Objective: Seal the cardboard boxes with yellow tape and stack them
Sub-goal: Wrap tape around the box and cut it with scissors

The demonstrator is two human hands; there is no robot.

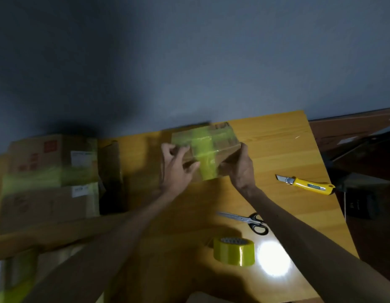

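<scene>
While the yellow-taped cardboard box [211, 149] is mid-frame over the worktop [277, 149], left hand [175, 169] and right hand [240, 169] grip its sides, fingers curled.

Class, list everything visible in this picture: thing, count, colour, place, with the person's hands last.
small box: one, brown with yellow tape, mid-table between both hands
stacked boxes: at least two, brown with yellow tape, table's left
tape roll: one, yellow, table front
scissors: one pair, black handles, beyond the roll
knife: one, yellow, table's right
table: one, yellow-brown wood
wall: grey-blue, behind
left hand: one, grips the small box's left side
right hand: one, grips its right side
</scene>
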